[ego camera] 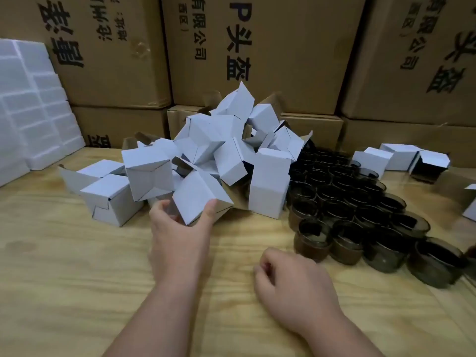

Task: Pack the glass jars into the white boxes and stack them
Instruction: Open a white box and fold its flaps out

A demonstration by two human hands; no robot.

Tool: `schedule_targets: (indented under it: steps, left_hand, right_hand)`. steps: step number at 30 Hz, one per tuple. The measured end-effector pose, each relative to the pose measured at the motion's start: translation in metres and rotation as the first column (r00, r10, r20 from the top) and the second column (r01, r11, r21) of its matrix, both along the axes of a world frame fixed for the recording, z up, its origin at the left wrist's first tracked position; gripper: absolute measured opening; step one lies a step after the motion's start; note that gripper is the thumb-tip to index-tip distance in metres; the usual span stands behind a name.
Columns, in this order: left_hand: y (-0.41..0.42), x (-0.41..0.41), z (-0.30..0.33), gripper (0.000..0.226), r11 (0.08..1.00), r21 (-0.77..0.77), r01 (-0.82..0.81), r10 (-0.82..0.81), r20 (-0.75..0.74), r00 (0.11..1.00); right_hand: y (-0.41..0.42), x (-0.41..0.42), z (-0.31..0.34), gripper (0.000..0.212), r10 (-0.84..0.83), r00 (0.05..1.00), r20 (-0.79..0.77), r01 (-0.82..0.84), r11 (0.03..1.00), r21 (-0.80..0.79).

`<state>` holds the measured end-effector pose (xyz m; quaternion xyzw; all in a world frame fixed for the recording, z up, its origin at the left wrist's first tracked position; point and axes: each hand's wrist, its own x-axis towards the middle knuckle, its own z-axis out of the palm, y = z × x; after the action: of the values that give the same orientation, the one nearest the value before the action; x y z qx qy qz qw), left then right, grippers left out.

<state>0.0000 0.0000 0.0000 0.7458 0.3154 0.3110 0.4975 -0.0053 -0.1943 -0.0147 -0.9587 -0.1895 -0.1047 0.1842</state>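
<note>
Where the pile (219, 150) of white boxes spills across the middle of the table (77, 279), the left hand (180, 235) grips one box (198, 199) at the pile's near edge, thumb on its right face and fingers curled round its left side. This box is a small white cardboard cube, tilted so one corner points down, with its brown inner flap showing on the right. The right hand (291, 282) rests near the pile's front right, fingers curled in and holding nothing. Just right of the pile stand the jars (360, 215), dark smoky glass, short and round, packed close in rows with mouths up (the nearest ones look brownish). Beyond the jars, further right of the pile, sit a few more boxes (386, 157), one open with a dark jar inside. The table is pale plywood with visible grain. Behind the pile rises a wall of brown cartons (283, 47) printed with black characters, and far left of the pile leans a stack of white foam (31, 104).
</note>
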Motion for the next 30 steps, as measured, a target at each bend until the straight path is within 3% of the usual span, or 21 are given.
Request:
schedule_targets:
  steps: [5, 12, 23, 30]
  left_hand:
    - [0.002, 0.003, -0.003, 0.071, 0.999, 0.041, 0.025, -0.026, 0.029, 0.999]
    - [0.001, 0.007, -0.011, 0.092, 0.963, 0.182, 0.199, -0.177, -0.127, 0.976]
    - [-0.001, 0.007, -0.012, 0.085, 0.995, 0.071, 0.066, -0.070, 0.056, 0.996]
    - [-0.002, 0.011, -0.006, 0.086, 0.996, 0.061, 0.059, -0.057, -0.040, 0.998]
  right_hand:
    - [0.000, 0.006, 0.003, 0.020, 0.013, 0.999, -0.034, -0.011, 0.998, 0.054]
    - [0.009, 0.009, -0.002, 0.021, 0.025, 0.999, 0.031, -0.025, 1.000, 0.001]
    - [0.008, 0.007, -0.006, 0.017, 0.024, 0.999, 0.048, -0.024, 1.000, 0.008]
    - [0.009, 0.007, -0.004, 0.019, -0.011, 0.999, 0.034, 0.013, 0.999, -0.030]
